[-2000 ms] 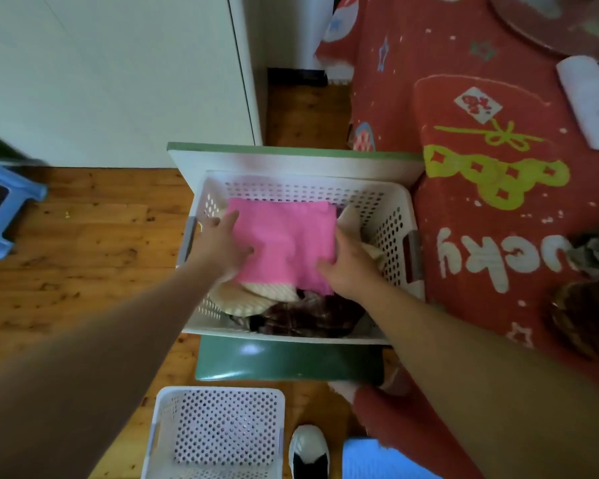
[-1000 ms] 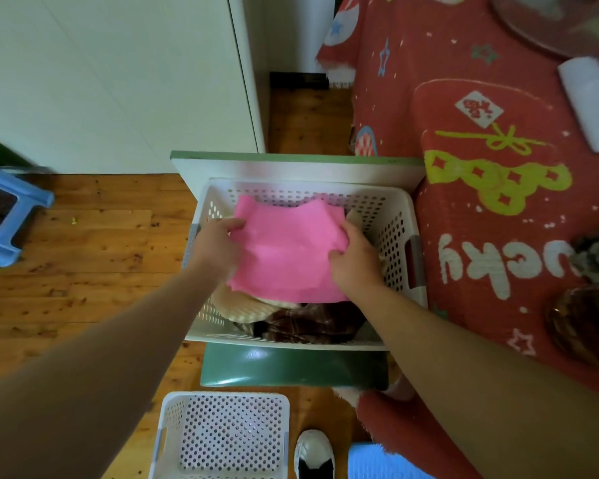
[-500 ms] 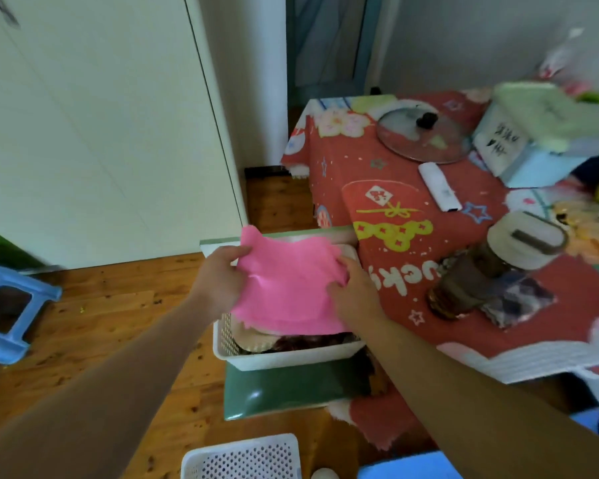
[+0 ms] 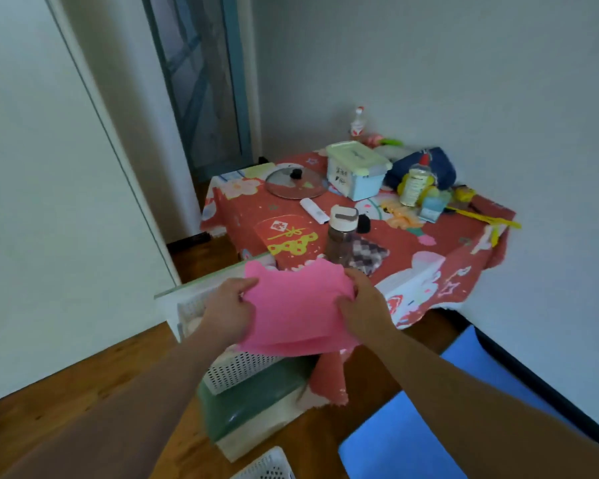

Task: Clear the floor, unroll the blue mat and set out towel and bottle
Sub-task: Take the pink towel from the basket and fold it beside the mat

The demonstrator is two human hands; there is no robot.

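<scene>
My left hand (image 4: 227, 314) pinches the pink towel (image 4: 298, 305) at its 9 o'clock edge, fingers closed on cloth; right hand (image 4: 363, 311) grips the 3 o'clock edge. Towel hangs above the white basket (image 4: 236, 369). Blue mat (image 4: 419, 440) lies at 5 o'clock, bottle (image 4: 341, 236) on the tabletop (image 4: 429, 247) at 12. I'd keep both edges taut, swing right, lay it flat.
</scene>
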